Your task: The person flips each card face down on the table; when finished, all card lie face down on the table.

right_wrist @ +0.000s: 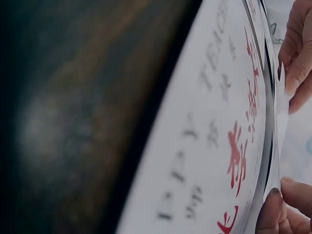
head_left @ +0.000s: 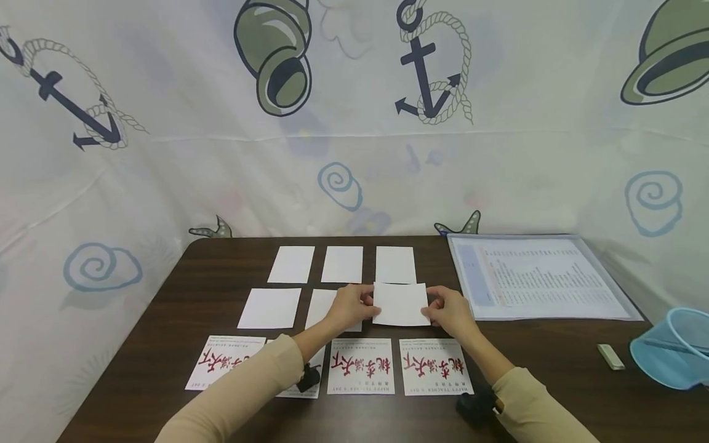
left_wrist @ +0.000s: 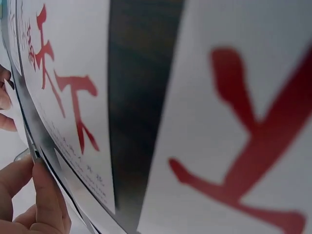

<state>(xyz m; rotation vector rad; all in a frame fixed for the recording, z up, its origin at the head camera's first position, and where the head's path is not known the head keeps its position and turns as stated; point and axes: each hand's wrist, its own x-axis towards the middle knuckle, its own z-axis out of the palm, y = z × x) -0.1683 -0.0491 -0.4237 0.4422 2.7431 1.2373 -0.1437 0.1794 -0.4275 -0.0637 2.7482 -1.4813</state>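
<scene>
Between both hands, a white card (head_left: pixel 401 304) faces up with its blank side in the head view. My left hand (head_left: pixel 352 304) pinches the card's left edge between thumb and fingers, and my right hand (head_left: pixel 447 312) pinches its right edge. Just behind it lies a blank card (head_left: pixel 396 264). Left of the hands, another blank card (head_left: pixel 319 306) is partly covered by my left hand and forearm. Nearer me is a row of cards with red characters, including one printed card (head_left: pixel 361 367) and another printed card (head_left: pixel 436 367). My left sleeve hides part of this row.
More blank cards, such as one (head_left: pixel 269 308) at the left, lie in rows on the dark table (head_left: pixel 166 326). A large printed sheet (head_left: pixel 554 277) lies at the back right. A small pale block (head_left: pixel 611 357) sits beside a blue translucent container (head_left: pixel 664 354).
</scene>
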